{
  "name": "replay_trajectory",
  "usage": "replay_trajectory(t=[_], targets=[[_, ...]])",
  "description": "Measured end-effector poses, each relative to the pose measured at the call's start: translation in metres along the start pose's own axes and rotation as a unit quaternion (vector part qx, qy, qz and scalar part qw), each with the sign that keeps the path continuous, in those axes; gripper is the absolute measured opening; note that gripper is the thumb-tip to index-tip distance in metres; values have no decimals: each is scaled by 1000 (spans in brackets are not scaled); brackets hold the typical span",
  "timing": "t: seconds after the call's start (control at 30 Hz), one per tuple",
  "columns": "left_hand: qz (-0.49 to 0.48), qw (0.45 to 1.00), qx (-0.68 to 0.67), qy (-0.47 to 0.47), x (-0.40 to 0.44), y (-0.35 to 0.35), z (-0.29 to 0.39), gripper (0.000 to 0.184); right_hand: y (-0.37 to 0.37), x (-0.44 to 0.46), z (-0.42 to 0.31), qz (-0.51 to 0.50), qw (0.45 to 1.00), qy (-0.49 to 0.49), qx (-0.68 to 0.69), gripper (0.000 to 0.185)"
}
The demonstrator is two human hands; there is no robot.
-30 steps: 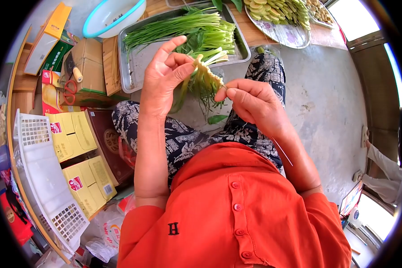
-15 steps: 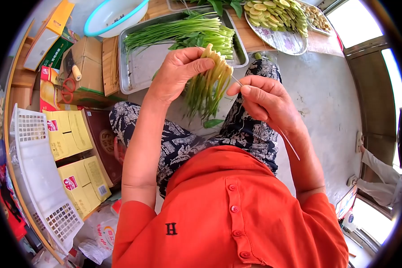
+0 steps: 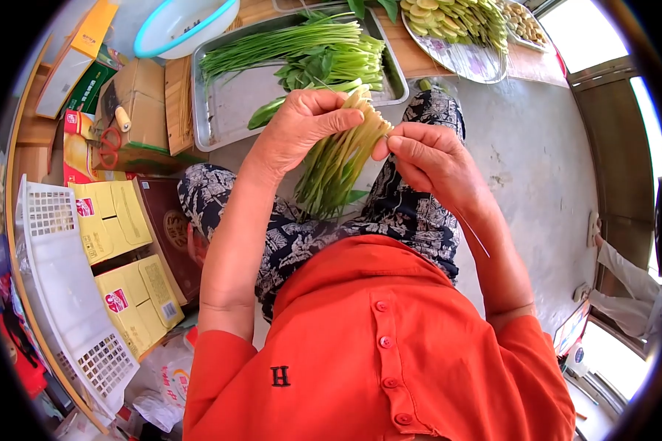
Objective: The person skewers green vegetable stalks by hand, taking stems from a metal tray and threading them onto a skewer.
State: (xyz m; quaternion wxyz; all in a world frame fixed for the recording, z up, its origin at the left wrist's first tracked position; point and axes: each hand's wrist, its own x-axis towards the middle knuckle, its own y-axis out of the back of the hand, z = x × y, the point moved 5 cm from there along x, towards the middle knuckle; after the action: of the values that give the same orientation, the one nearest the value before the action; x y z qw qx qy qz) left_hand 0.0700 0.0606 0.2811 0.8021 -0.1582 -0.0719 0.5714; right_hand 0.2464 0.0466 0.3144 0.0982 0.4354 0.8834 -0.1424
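Observation:
Just above my lap, my left hand [image 3: 301, 132] pinches a bunch of green stems [image 3: 342, 158] at its pale upper end, and the green ends hang down. At the right side of the bunch, my right hand [image 3: 426, 154] is closed on a thin skewer [image 3: 474, 234]. The skewer's rear end sticks out below the hand along the forearm. Its front tip is hidden by the fingers and stems, so I cannot tell how deep it sits. Beyond my hands, a metal tray [image 3: 228, 136] holds more long green stems [image 3: 294, 51] and some leaves.
A platter [image 3: 467, 67] of green slices and a tray of small pale pieces [image 3: 522, 26] stand at upper right. A blue-rimmed basin [image 3: 187, 37] is at upper left. Red scissors [image 3: 110, 143], cartons [image 3: 140, 298] and a white plastic rack [image 3: 66, 279] line the left. Another person's legs [image 3: 625, 287] show at right.
The right hand has moved up and left against the bunch, and the exposed front of the skewer no longer shows. The bunch has shifted slightly down and is turned more rightward at the top.

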Motion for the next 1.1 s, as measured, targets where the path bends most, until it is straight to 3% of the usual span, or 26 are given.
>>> replay_trajectory(t=[0.2, 0.33, 0.47, 0.63, 0.67, 0.73, 0.87, 1.1], targets=[[-26, 999, 28, -18, 10, 1, -17, 23, 12, 2, 18, -16, 999, -21, 26, 24], [-45, 997, 57, 30, 23, 13, -38, 19, 28, 10, 49, -20, 995, -45, 85, 24], [79, 986, 146, 0, 58, 76, -48, 19, 52, 16, 80, 13, 994, -47, 99, 24], [258, 919, 288, -75, 111, 129, -51, 13, 69, 23, 116, 26, 984, -52, 169, 24], [256, 919, 290, -75, 122, 129, -53, 13, 71, 23, 119, 31, 981, -53, 182, 23], [277, 861, 418, -91, 140, 127, -53, 13, 72, 25, 119, 24, 980, -46, 190, 23], [263, 785, 545, -132, 178, 120, -51, 17, 73, 28, 121, 25, 976, -35, 212, 24], [229, 706, 666, -75, 207, 134, -71, 19, 74, 31, 126, 30, 973, -51, 225, 23]])
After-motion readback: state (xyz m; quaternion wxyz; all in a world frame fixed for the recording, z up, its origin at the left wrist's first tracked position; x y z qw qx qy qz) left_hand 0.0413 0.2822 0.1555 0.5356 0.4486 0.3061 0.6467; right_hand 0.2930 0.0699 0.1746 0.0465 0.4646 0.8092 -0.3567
